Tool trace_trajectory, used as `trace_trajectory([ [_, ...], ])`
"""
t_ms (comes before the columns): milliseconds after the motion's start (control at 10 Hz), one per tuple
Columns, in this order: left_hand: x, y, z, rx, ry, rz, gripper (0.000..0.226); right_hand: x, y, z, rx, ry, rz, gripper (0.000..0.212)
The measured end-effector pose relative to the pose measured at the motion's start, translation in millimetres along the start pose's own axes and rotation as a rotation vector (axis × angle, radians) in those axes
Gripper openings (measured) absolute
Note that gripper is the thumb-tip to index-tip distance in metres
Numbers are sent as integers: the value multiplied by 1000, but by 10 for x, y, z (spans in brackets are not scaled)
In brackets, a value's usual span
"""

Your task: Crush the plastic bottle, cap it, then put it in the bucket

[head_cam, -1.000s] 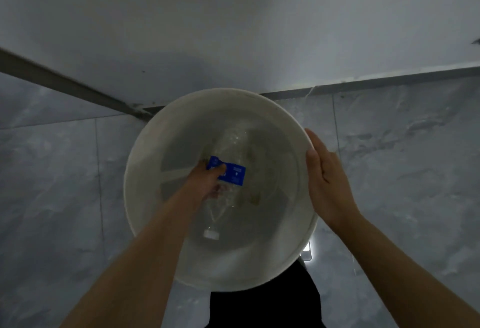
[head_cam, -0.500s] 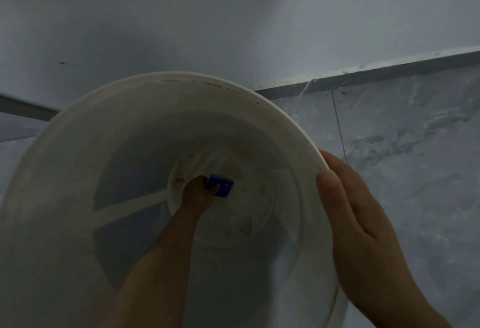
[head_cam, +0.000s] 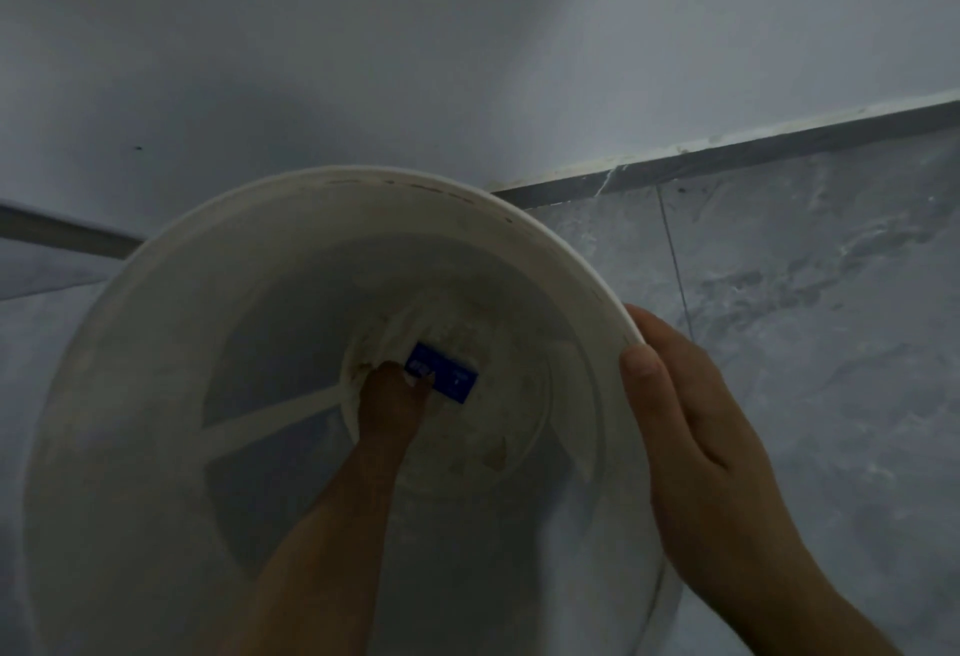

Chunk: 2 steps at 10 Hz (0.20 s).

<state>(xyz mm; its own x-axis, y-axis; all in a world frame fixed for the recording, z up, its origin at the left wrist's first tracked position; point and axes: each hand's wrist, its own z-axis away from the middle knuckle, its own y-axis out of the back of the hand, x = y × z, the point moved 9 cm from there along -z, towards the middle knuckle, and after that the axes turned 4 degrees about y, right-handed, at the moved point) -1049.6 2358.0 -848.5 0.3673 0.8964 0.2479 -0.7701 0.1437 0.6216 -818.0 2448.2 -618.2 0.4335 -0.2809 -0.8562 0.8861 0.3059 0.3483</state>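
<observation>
A large white bucket (head_cam: 171, 322) fills the lower left of the head view, seen from above. Deep inside it, my left hand (head_cam: 389, 398) reaches down to the bottom, fingers closed on the clear plastic bottle (head_cam: 444, 379), of which mostly the blue label shows. The bottle's cap is hidden. My right hand (head_cam: 691, 442) lies flat against the outside of the bucket's right rim, thumb on the edge, steadying it.
The bucket stands on a grey marbled tile floor (head_cam: 810, 322) in a corner. A pale wall (head_cam: 467, 57) with a dark skirting strip (head_cam: 727, 156) runs behind it. The room is dim.
My left hand has pushed the bottle from mid-bucket down to the bottom. My head has come closer, so the bucket looks much bigger. The right hand stays on the rim.
</observation>
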Motion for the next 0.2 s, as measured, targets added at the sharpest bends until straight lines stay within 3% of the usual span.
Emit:
trace_trajectory([
  [200, 147, 389, 765, -52, -107, -50, 25, -55, -84, -25, -109, -1, 55, 49],
])
